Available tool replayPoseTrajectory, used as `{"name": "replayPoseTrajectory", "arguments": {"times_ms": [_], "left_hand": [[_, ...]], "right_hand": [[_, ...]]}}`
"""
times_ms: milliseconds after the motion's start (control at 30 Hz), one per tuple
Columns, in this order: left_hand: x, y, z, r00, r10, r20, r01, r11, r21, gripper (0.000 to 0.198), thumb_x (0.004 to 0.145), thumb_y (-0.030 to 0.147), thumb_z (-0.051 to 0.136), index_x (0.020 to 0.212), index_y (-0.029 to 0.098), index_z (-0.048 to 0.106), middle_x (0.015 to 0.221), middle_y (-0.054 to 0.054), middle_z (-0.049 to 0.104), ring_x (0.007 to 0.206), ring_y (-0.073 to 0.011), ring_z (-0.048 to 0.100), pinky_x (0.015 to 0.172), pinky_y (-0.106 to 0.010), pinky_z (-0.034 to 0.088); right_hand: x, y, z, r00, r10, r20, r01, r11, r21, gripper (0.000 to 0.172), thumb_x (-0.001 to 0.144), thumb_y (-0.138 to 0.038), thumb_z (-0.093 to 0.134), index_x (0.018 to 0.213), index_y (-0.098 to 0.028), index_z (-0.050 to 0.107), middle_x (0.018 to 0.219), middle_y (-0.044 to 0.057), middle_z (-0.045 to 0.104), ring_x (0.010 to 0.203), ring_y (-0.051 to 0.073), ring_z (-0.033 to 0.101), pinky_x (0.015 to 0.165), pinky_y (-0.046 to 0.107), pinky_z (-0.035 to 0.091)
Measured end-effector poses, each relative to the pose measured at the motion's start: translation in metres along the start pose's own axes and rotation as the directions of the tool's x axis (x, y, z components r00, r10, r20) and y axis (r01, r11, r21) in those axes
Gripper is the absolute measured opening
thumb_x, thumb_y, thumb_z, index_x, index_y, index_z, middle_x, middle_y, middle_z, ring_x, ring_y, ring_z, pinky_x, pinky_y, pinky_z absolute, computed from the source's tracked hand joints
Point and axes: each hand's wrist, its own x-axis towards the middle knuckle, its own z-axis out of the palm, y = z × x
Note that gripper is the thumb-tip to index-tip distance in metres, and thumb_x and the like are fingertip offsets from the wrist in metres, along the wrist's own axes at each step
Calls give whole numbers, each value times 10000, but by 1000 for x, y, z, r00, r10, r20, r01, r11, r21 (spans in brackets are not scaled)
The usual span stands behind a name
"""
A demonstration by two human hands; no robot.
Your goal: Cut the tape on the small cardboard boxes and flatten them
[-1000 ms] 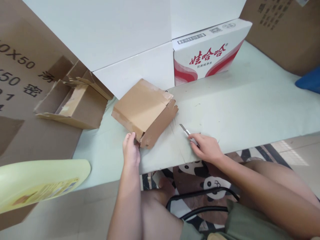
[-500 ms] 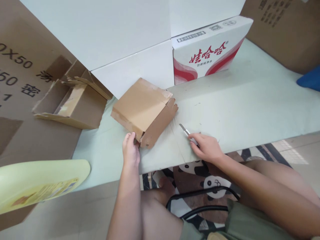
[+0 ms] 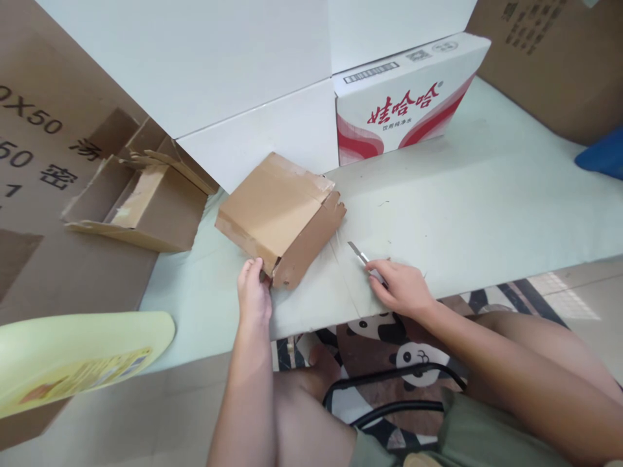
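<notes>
A small brown cardboard box (image 3: 275, 204) rests on the pale green table cover, its right-hand flap ragged along the edge. My left hand (image 3: 254, 285) pinches the box's near corner between thumb and fingers. In my right hand (image 3: 402, 285) is a utility knife (image 3: 359, 253), gripped by its handle. The bare blade points up and to the left, apart from the box. Part of the knife's handle is hidden by my fingers.
A white and red carton (image 3: 399, 113) and large white boxes (image 3: 257, 130) line the back. Open cardboard boxes (image 3: 170, 207) stand left, beside a big brown carton (image 3: 29, 188). A yellow-green plastic object (image 3: 87, 350) juts in at lower left. A blue object (image 3: 601, 155) lies right.
</notes>
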Motion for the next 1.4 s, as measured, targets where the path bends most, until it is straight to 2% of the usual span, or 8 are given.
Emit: {"name": "replayPoseTrajectory", "arguments": {"times_ms": [333, 1267, 1400], "left_hand": [[-1, 0, 0, 1000, -3, 1, 3, 1000, -6, 374, 589, 385, 782, 646, 207, 458, 666, 45, 517, 623, -120, 492, 563, -227, 393], [0, 0, 1, 1000, -2, 2, 2, 1000, -15, 385, 574, 382, 791, 639, 200, 458, 648, 49, 505, 609, -110, 479, 547, -214, 376], [2, -3, -1, 1000, 30, -1, -30, 1000, 1, 395, 599, 393, 772, 626, 201, 427, 628, 54, 492, 591, -105, 459, 547, -210, 363]], "right_hand": [[1, -2, -3, 1000, 4, 4, -4, 1000, -3, 267, 912, -260, 445, 1081, -206, 644, 817, 47, 752, 674, 203, 670, 583, 291, 393], [0, -1, -1, 1000, 5, -3, -5, 1000, -3, 271, 917, -262, 447, 1082, -206, 654, 833, 45, 756, 667, 201, 675, 582, 297, 396], [1, -1, -1, 1000, -1, -13, 1, 1000, -5, 270, 912, -259, 448, 1076, -208, 655, 842, 48, 758, 661, 200, 674, 580, 296, 397]]}}
